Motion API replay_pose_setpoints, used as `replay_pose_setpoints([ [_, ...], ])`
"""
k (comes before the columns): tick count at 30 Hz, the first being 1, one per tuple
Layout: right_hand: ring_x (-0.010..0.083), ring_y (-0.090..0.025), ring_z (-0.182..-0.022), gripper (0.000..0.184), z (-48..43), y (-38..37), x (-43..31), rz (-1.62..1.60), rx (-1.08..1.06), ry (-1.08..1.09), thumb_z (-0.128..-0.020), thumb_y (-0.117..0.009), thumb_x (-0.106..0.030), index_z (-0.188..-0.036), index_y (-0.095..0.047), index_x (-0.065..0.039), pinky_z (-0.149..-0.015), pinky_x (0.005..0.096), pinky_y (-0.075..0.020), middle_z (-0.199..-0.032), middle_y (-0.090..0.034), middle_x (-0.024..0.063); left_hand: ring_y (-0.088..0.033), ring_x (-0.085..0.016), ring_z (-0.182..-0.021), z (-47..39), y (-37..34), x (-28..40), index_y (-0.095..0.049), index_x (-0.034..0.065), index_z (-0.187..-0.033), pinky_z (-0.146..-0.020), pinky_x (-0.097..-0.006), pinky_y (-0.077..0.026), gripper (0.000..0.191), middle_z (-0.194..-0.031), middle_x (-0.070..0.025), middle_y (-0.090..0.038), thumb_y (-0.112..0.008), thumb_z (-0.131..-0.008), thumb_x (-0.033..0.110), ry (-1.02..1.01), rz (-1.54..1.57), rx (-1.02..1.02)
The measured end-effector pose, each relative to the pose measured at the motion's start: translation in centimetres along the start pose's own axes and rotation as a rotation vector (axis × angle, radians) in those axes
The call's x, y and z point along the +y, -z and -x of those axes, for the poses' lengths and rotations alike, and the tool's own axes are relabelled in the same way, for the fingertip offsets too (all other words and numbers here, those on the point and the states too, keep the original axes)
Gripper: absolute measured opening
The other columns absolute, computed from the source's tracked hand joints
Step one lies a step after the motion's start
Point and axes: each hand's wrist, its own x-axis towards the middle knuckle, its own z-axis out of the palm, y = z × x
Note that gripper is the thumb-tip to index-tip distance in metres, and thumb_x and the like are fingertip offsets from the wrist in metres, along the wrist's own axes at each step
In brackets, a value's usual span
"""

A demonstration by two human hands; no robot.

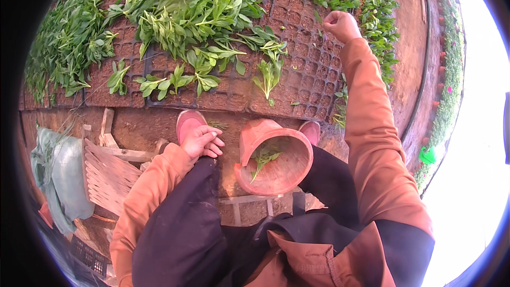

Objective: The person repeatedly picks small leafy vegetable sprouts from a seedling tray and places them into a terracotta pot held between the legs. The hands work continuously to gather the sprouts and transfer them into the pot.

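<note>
My left hand (pixel 204 142) rests by my left knee, its fingers loosely apart and nothing visible in them. Stretched out to the upper right, my right hand (pixel 342 26) is over a black plug tray (pixel 306 67) filled with brown growing medium. Its fingers are curled together; whether they pinch something small is hidden. Close by it grow rooted green seedlings (pixel 370 20). A heap of leafy cuttings (pixel 199 20) lies across the trays, with a few loose cuttings (pixel 269 72) nearer me. Between my legs a clay pot (pixel 295 167) with a broken rim lies tilted, a leafy sprig (pixel 265 157) inside.
More cuttings (pixel 67 44) cover the trays at the left. A wooden frame (pixel 111 175) and a green sack (pixel 65 175) stand on my left, with a black plastic crate (pixel 88 256) behind. A dark hose (pixel 424 59) runs along the ground at the right, beside a row of potted plants (pixel 447 67).
</note>
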Motion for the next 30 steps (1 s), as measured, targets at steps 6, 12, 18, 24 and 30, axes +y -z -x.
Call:
replay_pose_setpoints([
  [6,0.0099,-0.061,-0.059,0.020,0.7,-3.1,3.1,-0.129,-0.016,-0.053,-0.072,-0.072,-0.011,-0.087,-0.064,-0.001,-0.057,0.0247,-0.0497,-0.068,-0.064,0.0043,-0.066,-0.019,-0.066,0.0,0.0,0.1,-0.050,0.0024,-0.113,-0.053,-0.0265,-0.055,0.024,-0.088,-0.0122,-0.064,-0.046,-0.095,0.018,-0.001,-0.019,-0.001],
  [12,0.0086,-0.059,-0.058,0.020,0.9,-3.2,2.5,-0.153,-0.076,-0.129,-0.074,-0.072,-0.012,-0.087,-0.064,0.000,-0.052,0.0236,-0.0464,-0.070,-0.064,0.0031,-0.066,-0.019,-0.066,-0.1,0.0,-0.1,-0.049,0.0025,-0.113,-0.054,-0.0261,-0.055,0.024,-0.088,-0.0112,-0.064,-0.046,-0.095,0.018,-0.013,-0.016,0.000],
  [18,0.0065,-0.059,-0.063,0.014,8.1,1.0,-4.3,-0.650,-0.355,0.038,-0.075,-0.071,-0.009,-0.085,-0.064,-0.003,-0.060,0.0233,-0.0472,-0.070,-0.064,0.0016,-0.066,-0.018,-0.065,0.4,-0.2,-0.2,-0.051,0.0032,-0.112,-0.054,-0.0256,-0.055,0.023,-0.086,-0.0103,-0.064,-0.046,-0.095,0.018,-0.039,-0.014,0.019],
  [24,0.0119,-0.063,-0.072,0.024,16.0,3.1,-11.4,-0.365,-0.994,0.498,-0.075,-0.071,-0.006,-0.096,-0.064,0.000,-0.066,0.0260,-0.0512,-0.083,-0.067,0.0071,-0.066,-0.017,-0.065,0.4,-0.4,0.0,-0.051,0.0036,-0.111,-0.054,-0.0251,-0.054,0.022,-0.086,-0.0104,-0.064,-0.046,-0.095,0.018,-0.047,-0.031,0.022],
  [30,0.0230,-0.066,-0.081,0.027,7.5,-2.5,-14.1,-0.182,-0.260,0.435,-0.077,-0.070,-0.023,-0.097,-0.067,-0.005,-0.076,0.0337,-0.0518,-0.088,-0.068,0.0115,-0.065,-0.018,-0.066,0.4,-0.4,-0.2,-0.050,0.0019,-0.112,-0.055,-0.0263,-0.054,0.024,-0.087,-0.0108,-0.063,-0.046,-0.095,0.018,-0.057,-0.017,0.013],
])
